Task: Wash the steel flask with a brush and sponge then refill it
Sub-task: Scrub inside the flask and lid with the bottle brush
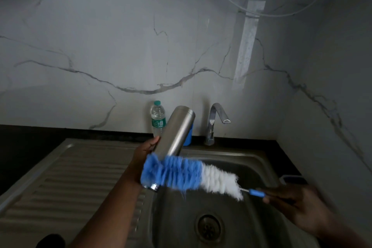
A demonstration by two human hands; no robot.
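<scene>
My left hand (144, 151) grips the steel flask (175, 133) from behind and holds it tilted over the sink basin (251, 167), base up toward the wall and mouth down toward me. My right hand (296, 205) grips the blue handle of a long bottle brush (191, 175). Its blue and white bristles lie across the lower part of the flask, hiding the mouth end. The fingers of my left hand are mostly hidden behind the flask and the brush.
A chrome tap (214, 123) stands at the back of the sink, spout to the right. A plastic water bottle (158, 117) and a blue object (189, 135) stand by the marble wall. The ribbed drainboard (70, 177) lies left; the drain (208, 229) is below.
</scene>
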